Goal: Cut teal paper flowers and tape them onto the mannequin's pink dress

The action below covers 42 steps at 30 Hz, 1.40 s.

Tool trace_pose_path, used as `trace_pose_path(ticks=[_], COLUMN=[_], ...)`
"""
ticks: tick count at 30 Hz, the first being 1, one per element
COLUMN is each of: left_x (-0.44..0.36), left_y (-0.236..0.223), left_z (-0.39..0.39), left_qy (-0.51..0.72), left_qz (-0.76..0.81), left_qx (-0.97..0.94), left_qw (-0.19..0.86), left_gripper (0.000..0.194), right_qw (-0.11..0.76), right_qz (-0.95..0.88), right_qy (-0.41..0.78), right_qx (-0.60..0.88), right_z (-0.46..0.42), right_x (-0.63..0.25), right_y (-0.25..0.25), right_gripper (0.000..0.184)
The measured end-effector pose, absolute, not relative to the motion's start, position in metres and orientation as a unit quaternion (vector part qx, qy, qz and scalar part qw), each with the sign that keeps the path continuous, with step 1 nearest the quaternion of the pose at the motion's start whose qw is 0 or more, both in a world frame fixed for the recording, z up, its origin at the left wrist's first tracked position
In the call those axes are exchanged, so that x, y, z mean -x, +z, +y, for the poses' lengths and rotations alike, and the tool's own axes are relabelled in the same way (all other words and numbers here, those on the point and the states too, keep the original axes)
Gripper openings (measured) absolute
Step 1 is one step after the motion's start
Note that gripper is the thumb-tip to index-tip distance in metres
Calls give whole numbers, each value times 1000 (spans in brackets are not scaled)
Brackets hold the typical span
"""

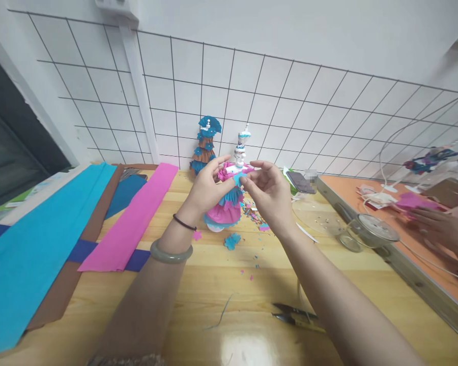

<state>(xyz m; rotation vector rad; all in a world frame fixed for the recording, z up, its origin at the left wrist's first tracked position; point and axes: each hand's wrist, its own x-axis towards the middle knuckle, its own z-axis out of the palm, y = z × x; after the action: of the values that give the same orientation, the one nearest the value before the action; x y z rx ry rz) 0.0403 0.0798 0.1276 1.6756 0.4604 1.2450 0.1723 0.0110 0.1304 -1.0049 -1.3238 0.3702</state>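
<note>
Going by a clock centred on the skirted figurine (223,214): dark slim tools (301,322) down at 5 o'clock, and a thin strand (224,308) lying at 6. Spotted a blue paper flower (232,241) on the wood at 6 too, just in front of the skirt. Got a wide turquoise strip (49,249) out towards 8, plus a pink strip (133,213) around 9. Left hand (209,189) curved round the ruffled top from 9, right hand (270,192) in from 3, thumb on a light-blue paper piece (238,179) at the figurine's front. Honestly can't tell if pinching or just pressing, same for the left's grip. Further back, a teal-and-brown figure (205,147) at 11, near the wall grid (264,55).
</note>
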Motion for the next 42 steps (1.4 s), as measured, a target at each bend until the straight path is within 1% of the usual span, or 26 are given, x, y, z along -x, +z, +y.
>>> trace_pose_path(ticks=[6, 16, 21, 29, 36, 42], left_x=[-40, -41, -41, -41, -41, -41], left_y=[127, 126, 125, 126, 127, 129], left_z=[79, 81, 81, 80, 81, 79], left_qy=[507, 507, 503, 504, 505, 504], left_qz=[192, 197, 192, 197, 201, 213], left_qx=[-692, -703, -700, -699, -697, -673], left_qw=[478, 459, 469, 467, 467, 498], left_gripper=[54, 53, 53, 53, 54, 59], right_qw=[665, 642, 637, 668, 697, 728], right_qz=[-580, -584, -585, -554, -488, -440], right_qy=[128, 19, 5, 57, 132, 245], right_qx=[453, 496, 501, 494, 508, 465], right_z=[14, 16, 17, 18, 21, 17], right_x=[-168, -163, -162, -163, -163, -160], right_y=[128, 126, 126, 123, 127, 131], right_gripper=[30, 25, 25, 27, 39, 50])
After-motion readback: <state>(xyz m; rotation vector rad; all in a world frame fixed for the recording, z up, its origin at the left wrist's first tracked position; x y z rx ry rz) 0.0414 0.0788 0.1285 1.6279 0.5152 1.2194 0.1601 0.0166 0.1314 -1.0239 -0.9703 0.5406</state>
